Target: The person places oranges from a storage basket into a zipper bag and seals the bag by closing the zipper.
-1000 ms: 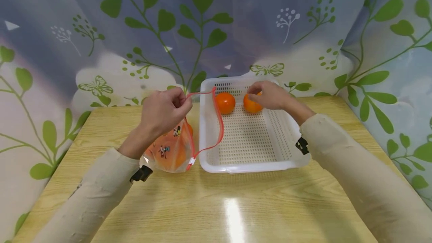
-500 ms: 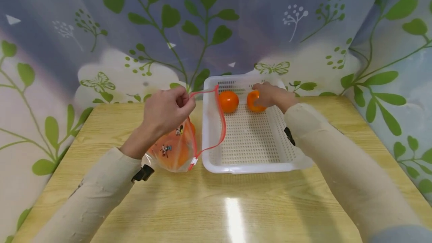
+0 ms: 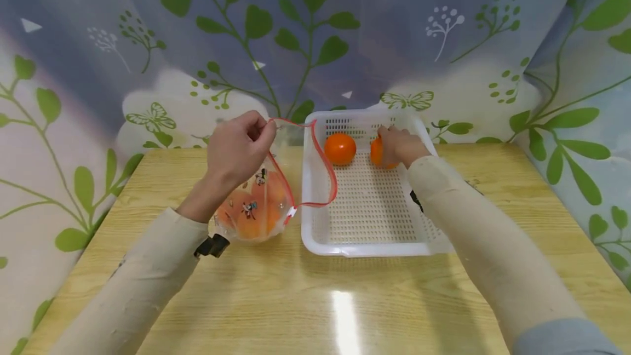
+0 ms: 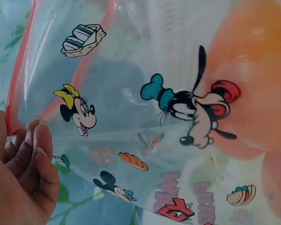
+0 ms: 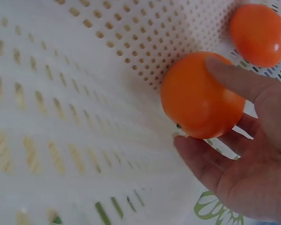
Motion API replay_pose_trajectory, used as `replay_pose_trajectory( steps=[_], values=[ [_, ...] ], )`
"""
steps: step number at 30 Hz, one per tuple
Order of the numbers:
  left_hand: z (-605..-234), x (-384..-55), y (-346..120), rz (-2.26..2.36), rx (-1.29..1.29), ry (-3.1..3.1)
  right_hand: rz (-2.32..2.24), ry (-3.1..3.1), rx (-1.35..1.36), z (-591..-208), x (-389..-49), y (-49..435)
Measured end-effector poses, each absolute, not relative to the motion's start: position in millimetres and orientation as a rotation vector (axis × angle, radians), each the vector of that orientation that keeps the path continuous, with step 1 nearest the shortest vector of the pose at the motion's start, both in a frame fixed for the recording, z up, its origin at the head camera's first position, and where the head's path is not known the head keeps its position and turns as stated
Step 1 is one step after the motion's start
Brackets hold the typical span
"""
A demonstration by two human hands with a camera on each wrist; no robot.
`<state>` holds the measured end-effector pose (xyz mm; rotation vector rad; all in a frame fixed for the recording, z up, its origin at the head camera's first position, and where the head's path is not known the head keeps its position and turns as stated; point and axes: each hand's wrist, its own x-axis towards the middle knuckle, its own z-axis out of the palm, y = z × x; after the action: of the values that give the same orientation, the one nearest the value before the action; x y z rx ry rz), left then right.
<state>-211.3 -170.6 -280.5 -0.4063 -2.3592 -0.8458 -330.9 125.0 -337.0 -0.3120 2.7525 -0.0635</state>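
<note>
My left hand [image 3: 239, 147] pinches the red zip rim of a clear zip bag [image 3: 248, 193] printed with cartoon figures. Several orange fruits show through the bag's film, and its mouth gapes toward the basket. A white slider [image 3: 292, 212] sits at the rim's lower corner. Inside the white perforated basket [image 3: 365, 250], my right hand [image 3: 403, 147] grips a smooth, glossy persimmon [image 5: 196, 96]. Its thumb lies on one side of the fruit, with fingers curled round the other. Another persimmon [image 3: 340, 149] lies to its left against the basket's far end.
The basket stands on a light wooden table [image 3: 296, 300], just right of the bag. Part of the red rim overhangs the basket's left wall. Behind the table hangs a leaf-patterned curtain [image 3: 365, 43].
My right hand has come down around the right-hand persimmon from its far side, hiding more of it. My left hand keeps its pinch, and the bag's rim has shifted slightly. The view has drifted left.
</note>
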Motion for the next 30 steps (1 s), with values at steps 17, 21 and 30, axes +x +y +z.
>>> replay_pose_trajectory(
  steps=[17,21,30],
  values=[
    [-281,-213,-165,-0.815,-0.434,-2.388,-0.148,2.693,-0.356,-333,-323,138],
    [-283,-214,-166,-0.809,-0.432,-2.395,-0.267,2.655,-0.39,-335,-321,140],
    [-282,-216,-165,-0.811,-0.398,-2.407,-0.511,2.7,-0.557,-314,-298,138]
  ],
)
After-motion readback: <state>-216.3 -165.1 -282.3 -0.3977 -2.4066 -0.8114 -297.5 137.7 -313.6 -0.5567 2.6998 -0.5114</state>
